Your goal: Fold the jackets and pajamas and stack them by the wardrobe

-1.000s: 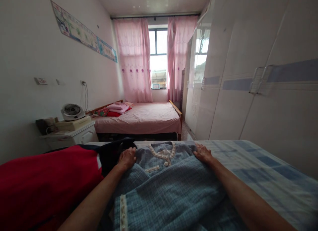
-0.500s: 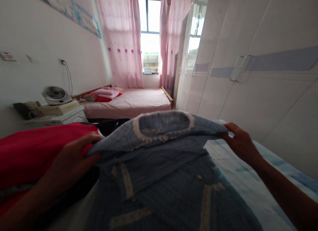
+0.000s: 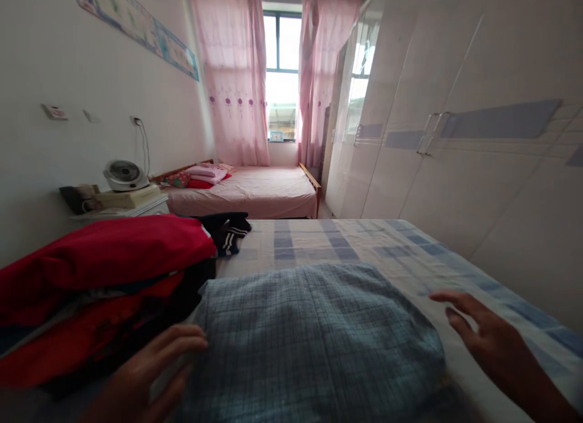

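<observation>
A blue checked garment (image 3: 314, 344) lies folded over on the plaid bedsheet (image 3: 364, 244) right in front of me. My left hand (image 3: 150, 374) rests at the garment's left edge with its fingers stretched out, touching the cloth. My right hand (image 3: 489, 341) hovers just off the garment's right edge, fingers spread and holding nothing. A pile of red and dark clothes (image 3: 100, 271) sits on the bed beside my left hand.
A white wardrobe (image 3: 455, 138) runs along the right side. Beyond the bed stands a second bed with pink sheets (image 3: 246, 192) under a pink-curtained window (image 3: 282, 77). A white nightstand with a small fan (image 3: 122, 175) stands at the left wall.
Both hands lifted the garment's collar end, folded it back toward me, then let go. The garment now lies folded with its back up. The view dropped slightly.
</observation>
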A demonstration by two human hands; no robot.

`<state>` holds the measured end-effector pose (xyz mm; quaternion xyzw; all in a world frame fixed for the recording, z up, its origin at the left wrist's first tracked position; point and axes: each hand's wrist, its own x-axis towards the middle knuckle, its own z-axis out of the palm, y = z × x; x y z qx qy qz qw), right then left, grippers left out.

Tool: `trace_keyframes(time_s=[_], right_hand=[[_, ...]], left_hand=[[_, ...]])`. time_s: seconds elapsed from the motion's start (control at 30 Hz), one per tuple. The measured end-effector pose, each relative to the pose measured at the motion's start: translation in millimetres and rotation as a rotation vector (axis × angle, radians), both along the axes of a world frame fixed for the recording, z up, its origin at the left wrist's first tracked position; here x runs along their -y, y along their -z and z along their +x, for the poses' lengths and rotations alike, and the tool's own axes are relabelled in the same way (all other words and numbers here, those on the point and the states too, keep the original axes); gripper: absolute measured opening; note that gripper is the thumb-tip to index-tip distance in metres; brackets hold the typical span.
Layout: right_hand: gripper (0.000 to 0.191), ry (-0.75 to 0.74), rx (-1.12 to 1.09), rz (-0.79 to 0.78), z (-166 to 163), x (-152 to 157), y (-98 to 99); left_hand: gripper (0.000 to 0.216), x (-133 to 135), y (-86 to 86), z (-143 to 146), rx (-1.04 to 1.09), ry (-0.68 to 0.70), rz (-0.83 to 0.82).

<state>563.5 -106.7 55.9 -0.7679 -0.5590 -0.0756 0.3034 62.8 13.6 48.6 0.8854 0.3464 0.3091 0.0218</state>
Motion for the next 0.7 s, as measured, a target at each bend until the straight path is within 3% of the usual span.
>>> trace_keyframes(time_s=[0.07,0.13,0.23,0.33,0.43,0.5,0.6,0.7], right_hand=[[0.034,-0.048,0.006,0.051,-30,-20,-35.1],[0.036,-0.208,0.065,0.101,-68,-45,-63.8],[0.04,-0.416,0.172,0.113,-123,-83,-79.5],[0.045,-0.509,0.217,0.044,-159,-113,-54.7],[0.048,-0.556,0.162,-0.153,-173,-129,-6.1],[0.048,-0.575,0.083,-0.288,-173,-132,21.3],[0.048,-0.555,0.025,-0.34,-170,-133,37.7],[0.049,-0.52,0.06,-0.35,-160,-134,34.1]], left_hand=[[0.025,-8,-24.1,22,-0.046,-0.018,0.057],[0.029,-17,-42.0,55,-0.099,-0.009,0.104],[0.036,-34,-43.8,102,-0.188,-0.004,0.159],[0.041,-51,-12.8,122,-0.273,-0.078,0.142],[0.048,-63,29.3,111,-0.307,-0.21,0.052],[0.053,-66,48.5,99,-0.301,-0.307,-0.001],[0.057,-66,57.1,88,-0.301,-0.375,-0.044],[0.058,-64,53.4,88,-0.294,-0.381,-0.062]])
